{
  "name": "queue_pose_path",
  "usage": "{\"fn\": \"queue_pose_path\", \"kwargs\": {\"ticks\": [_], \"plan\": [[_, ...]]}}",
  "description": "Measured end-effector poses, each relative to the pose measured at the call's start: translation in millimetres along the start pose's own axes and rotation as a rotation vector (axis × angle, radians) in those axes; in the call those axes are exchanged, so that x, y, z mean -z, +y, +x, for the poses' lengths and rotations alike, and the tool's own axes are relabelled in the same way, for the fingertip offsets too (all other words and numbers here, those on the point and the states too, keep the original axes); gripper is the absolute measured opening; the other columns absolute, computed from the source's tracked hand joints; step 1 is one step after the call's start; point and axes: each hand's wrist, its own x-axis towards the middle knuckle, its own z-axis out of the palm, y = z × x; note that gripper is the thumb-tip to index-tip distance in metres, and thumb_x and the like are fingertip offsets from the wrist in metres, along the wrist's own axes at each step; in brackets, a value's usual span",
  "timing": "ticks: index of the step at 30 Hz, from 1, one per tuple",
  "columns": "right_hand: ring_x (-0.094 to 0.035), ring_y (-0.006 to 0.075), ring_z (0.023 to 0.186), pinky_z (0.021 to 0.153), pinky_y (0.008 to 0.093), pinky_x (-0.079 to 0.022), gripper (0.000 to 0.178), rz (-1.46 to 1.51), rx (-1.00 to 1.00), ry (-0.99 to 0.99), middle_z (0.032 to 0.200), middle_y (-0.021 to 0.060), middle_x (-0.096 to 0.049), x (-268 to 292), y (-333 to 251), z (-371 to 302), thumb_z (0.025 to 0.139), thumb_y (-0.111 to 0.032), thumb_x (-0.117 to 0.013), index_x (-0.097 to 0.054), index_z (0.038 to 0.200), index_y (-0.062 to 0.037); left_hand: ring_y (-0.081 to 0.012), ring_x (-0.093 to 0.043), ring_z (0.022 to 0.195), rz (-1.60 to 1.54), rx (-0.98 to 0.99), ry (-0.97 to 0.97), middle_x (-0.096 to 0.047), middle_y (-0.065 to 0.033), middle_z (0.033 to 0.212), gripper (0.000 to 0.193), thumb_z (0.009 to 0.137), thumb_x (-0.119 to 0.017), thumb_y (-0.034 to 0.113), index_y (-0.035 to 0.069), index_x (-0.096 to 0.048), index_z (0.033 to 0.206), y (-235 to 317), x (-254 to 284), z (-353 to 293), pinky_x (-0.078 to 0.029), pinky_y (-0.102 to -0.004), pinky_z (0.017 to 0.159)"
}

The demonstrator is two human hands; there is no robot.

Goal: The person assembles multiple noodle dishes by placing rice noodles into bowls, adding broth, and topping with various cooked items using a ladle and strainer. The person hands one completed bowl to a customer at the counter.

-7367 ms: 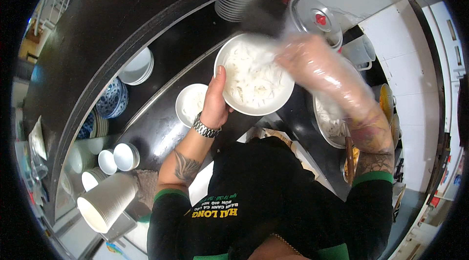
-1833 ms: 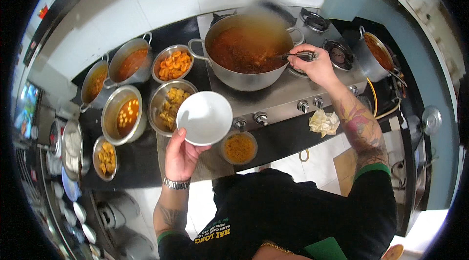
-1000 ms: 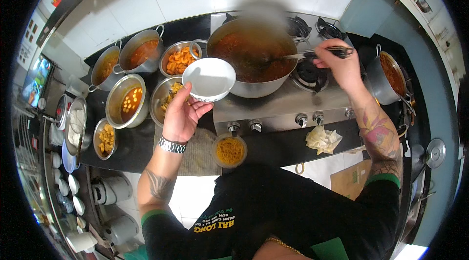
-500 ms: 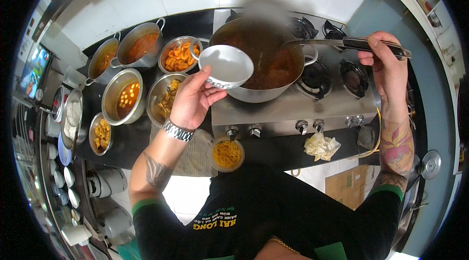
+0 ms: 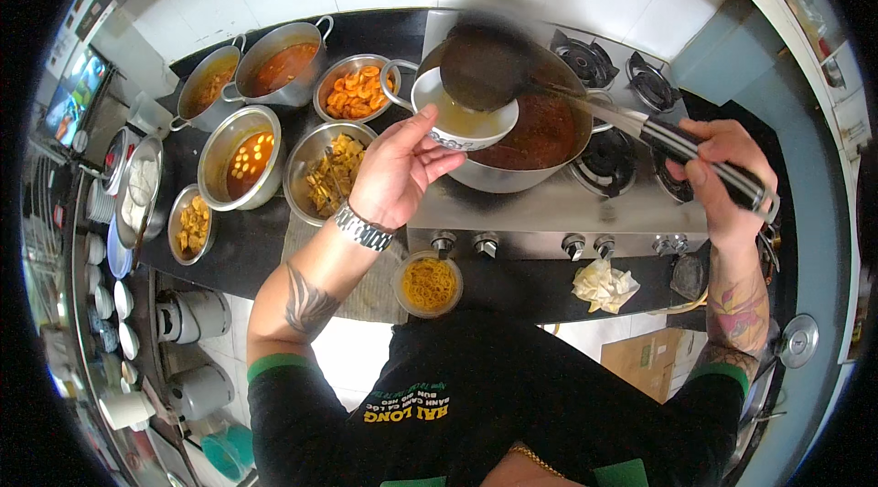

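My left hand (image 5: 402, 169) grips a small white bowl (image 5: 480, 135) by its near left side, holding it over the left part of a large steel pot (image 5: 498, 178). A yellowish liquid lies inside the bowl. Closed around the dark handle of a ladle (image 5: 658, 132) is my right hand (image 5: 727, 178), at the right of the stove. The ladle's dark, blurred scoop is tipped over the bowl's far rim and hides part of it. Reddish-brown broth (image 5: 535, 135) fills the pot, which stands on the stove.
Left of the stove (image 5: 540, 217) stand two pots of red soup (image 5: 306, 75), a bowl of orange pieces (image 5: 343, 119), a bowl of yellowish-brown pieces (image 5: 297, 199) and a bowl with pale round pieces in sauce (image 5: 206, 167). Yellow noodles (image 5: 428, 286) and a crumpled cloth (image 5: 604, 286) lie in front.
The ladle has come up out of the pot and swung left over the bowl, its scoop tilting. Yellowish liquid now shows in the bowl, which was empty before.
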Motion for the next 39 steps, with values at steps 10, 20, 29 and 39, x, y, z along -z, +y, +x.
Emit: {"fn": "queue_pose_path", "kwargs": {"ticks": [10,20,29,39], "plan": [[-0.068,0.0306,0.087,0.075,0.0370,-0.057,0.021,-0.419,0.310,-0.207,0.103,0.0233,-0.066,6,-19,-27,0.063,-0.003,-0.080,-0.068,0.080,-0.0068,-0.0234,-0.065,0.091,0.000,-0.025,0.010,-0.066,-0.0115,0.096,0.036,0.092,-0.063,0.029,0.003,-0.056,0.115,0,11,-4,-0.057,-0.0377,0.083],[-0.067,0.0293,0.092,0.078,0.0348,-0.055,0.018,-0.503,0.191,-0.267,0.097,0.0174,-0.067,-29,59,-27,0.071,-0.001,-0.076,-0.069,0.087,-0.0026,-0.0244,-0.065,0.093,-0.016,-0.026,0.038,-0.064,-0.0130,0.098,0.040,0.093,-0.061,0.032,0.000,-0.055,0.116,7,22,-10,-0.056,-0.0376,0.083],[-0.068,0.0167,0.077,0.069,0.0294,-0.055,0.011,-0.063,-0.365,0.092,0.085,0.0093,-0.069,-34,83,-25,0.080,-0.004,-0.073,-0.067,0.089,-0.0010,-0.0224,-0.066,0.088,-0.017,-0.032,0.104,-0.065,-0.0082,0.088,0.034,0.093,-0.061,0.029,0.001,-0.058,0.112,12,28,-16,-0.056,-0.0376,0.081],[-0.069,0.0193,0.065,0.056,0.0256,-0.056,0.015,0.207,-0.554,0.446,0.084,0.0114,-0.067,18,46,4,0.086,-0.004,-0.068,-0.062,0.098,0.0025,-0.0238,-0.064,0.093,-0.011,0.006,0.040,-0.064,-0.0123,0.099,0.040,0.092,-0.062,0.032,0.002,-0.055,0.117,7,32,-9,-0.057,-0.0381,0.083]]}}
